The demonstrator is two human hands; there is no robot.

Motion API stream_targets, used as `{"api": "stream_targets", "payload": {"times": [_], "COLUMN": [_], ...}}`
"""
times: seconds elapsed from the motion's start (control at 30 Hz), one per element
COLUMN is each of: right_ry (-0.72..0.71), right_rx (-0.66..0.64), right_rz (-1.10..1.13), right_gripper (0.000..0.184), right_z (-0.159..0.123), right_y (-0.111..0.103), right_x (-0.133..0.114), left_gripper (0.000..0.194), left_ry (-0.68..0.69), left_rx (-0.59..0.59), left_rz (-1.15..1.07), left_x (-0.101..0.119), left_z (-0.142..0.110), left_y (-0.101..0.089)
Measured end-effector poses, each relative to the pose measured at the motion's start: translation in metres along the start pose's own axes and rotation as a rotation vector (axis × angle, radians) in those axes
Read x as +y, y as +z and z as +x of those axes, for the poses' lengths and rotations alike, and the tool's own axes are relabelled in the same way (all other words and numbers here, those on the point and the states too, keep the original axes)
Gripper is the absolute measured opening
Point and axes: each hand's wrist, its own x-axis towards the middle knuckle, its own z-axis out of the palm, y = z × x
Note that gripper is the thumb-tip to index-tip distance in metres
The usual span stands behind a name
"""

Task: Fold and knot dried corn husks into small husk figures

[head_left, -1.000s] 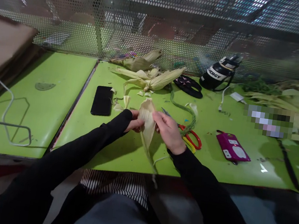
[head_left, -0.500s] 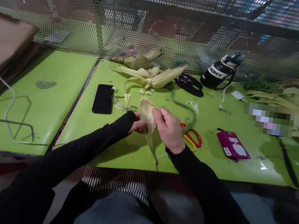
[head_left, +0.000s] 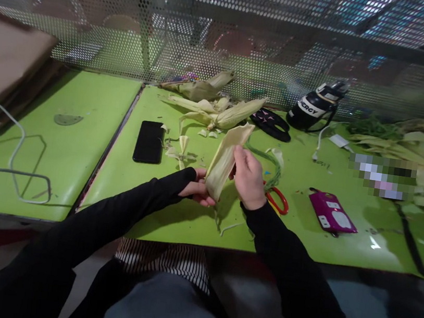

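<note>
A pale corn husk (head_left: 224,163) is stretched between my two hands above the green table (head_left: 171,222). My left hand (head_left: 200,191) pinches its lower part, and my right hand (head_left: 248,177) grips its right edge higher up. Partly behind my right wrist lie scissors with red and yellow handles (head_left: 280,200). A green braided cord (head_left: 270,162) curves beyond the right hand. To the left is a small tied husk piece (head_left: 182,149) with scraps around it. More corn husks (head_left: 237,114) are piled farther back.
A black phone (head_left: 149,142) lies left of the husk scraps. A black bottle (head_left: 314,107) and black pouch-like item (head_left: 271,123) stand near the perforated metal screen (head_left: 221,39). A purple power strip (head_left: 333,213) is at right; brown paper (head_left: 7,62) is stacked at far left.
The husk has turned more upright, its broad end now up and to the right. My left hand has moved lower and to the right; my right hand has shifted slightly right.
</note>
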Motion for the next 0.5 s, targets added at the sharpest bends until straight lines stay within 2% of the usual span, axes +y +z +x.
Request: {"api": "stream_targets", "payload": {"times": [0.17,0.27,0.33,0.43,0.5], "right_ry": [0.010,-0.011,0.029,0.137,0.113], "right_rx": [-0.111,-0.111,-0.173,-0.402,-0.418], "right_rz": [0.016,-0.034,-0.039,0.000,0.009], "right_gripper": [0.042,0.037,0.037,0.039,0.039], "right_z": [-0.002,-0.006,-0.010,-0.014,-0.016], "right_y": [-0.003,-0.005,-0.007,-0.006,-0.004], "right_x": [0.003,-0.001,-0.005,-0.009,-0.011], "left_gripper": [0.017,0.012,0.007,0.011,0.011], "left_ry": [-0.039,-0.057,0.042,0.262,0.279], "left_rx": [0.095,0.144,0.207,0.344,0.364], "left_rz": [0.045,0.187,0.331,0.402,0.368], "left_x": [0.001,0.005,0.011,0.021,0.024], "left_z": [-0.003,-0.006,-0.007,-0.008,-0.008], "left_y": [0.010,0.012,0.009,0.003,0.001]}}
